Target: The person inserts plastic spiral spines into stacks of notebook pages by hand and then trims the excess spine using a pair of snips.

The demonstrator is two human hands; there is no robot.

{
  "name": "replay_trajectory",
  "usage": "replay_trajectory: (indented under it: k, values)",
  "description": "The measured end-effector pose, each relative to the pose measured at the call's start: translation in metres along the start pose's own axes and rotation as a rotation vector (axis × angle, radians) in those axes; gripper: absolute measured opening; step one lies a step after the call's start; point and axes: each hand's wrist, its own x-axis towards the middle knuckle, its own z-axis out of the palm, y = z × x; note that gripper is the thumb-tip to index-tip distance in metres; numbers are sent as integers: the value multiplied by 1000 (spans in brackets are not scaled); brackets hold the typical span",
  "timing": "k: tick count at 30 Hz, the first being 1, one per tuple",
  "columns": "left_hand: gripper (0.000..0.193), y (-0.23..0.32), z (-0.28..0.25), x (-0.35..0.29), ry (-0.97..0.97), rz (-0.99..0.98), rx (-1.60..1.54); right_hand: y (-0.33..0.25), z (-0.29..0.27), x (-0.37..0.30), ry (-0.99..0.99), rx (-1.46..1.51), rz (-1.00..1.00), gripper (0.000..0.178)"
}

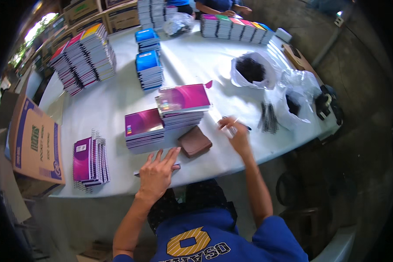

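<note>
My left hand (156, 174) lies with its fingers stretched out at the near table edge. Beneath it is a thin purple piece (176, 167), mostly hidden by the palm. My right hand (236, 133) is smeared by motion, fingers bent, over the table. Close to it are a dark, pen-like stick (248, 128) and something white I cannot make out. Between the hands rests a brown, wallet-like block (195, 142). Just beyond stand a lower stack of purple notebooks (144, 123) and a taller magenta-covered one (184, 98).
Spiral-bound purple notebooks (83, 161) lie at the left, beside a cardboard box (38, 139). Black binding coils (267, 118) lie near plastic bags (299, 109) on the right. Farther off are blue notebooks (147, 61), more stacks (85, 54) and a co-worker's hand (244, 9).
</note>
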Motion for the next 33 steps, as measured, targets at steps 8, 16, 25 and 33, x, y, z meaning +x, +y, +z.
replay_trajectory:
  k: [8,16,25,33]
  values:
    - [50,7,-2,13,-145,-45,-107,178,-125,15,23,-1392,496,21]
    - [60,1,-1,12,-142,-130,-138,152,-140,34,-12,-991,543,14]
    - [57,-6,2,12,-47,-16,-55,-14,-42,33,-306,-112,173,24]
    - [58,-7,0,12,-27,-4,-58,-74,35,-1,-533,296,223,17]
